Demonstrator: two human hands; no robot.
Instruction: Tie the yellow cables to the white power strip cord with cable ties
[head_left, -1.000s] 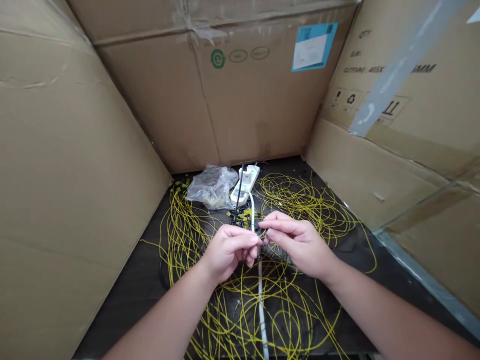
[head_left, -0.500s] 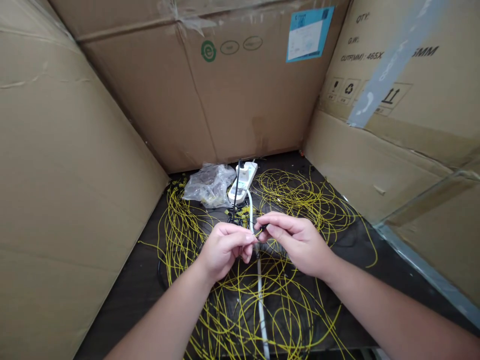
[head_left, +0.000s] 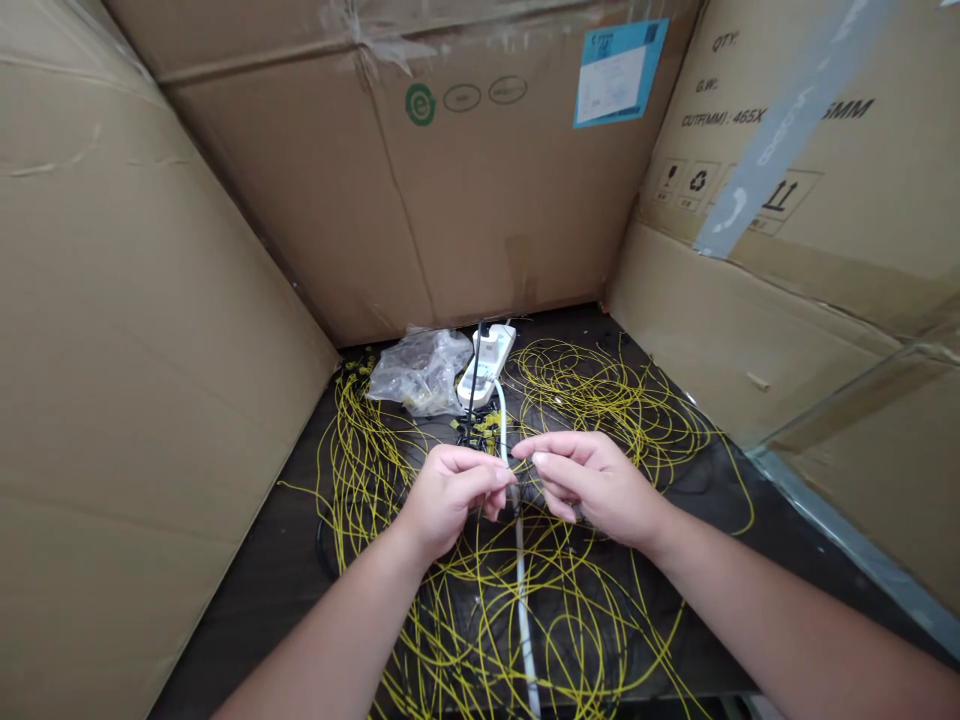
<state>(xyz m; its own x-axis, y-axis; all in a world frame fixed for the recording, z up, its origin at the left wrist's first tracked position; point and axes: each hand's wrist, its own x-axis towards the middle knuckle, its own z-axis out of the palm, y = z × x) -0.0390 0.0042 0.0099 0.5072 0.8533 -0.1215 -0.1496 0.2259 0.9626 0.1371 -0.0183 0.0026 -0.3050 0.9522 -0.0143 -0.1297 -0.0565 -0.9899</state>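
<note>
My left hand is closed in a pinch between thumb and forefinger, above the white cable; what it pinches is too small to make out. Just right of it is my right hand, its forefinger stretched toward the left fingertips and its other fingers curled. Whether anything thin lies between the right fingers is unclear. Loops of yellow wire lie behind, around and below both hands. Small black and yellow pieces lie just beyond the fingertips.
A white power strip with a black cord stands behind the hands. Left of it lies a crumpled clear plastic bag. Large cardboard boxes wall the dark work surface at the left, back and right.
My right hand's pinch has loosened, its forefinger now straighter and its lower fingers lower. The dark piece seen at its fingertips no longer shows there. My left hand has hardly moved.
</note>
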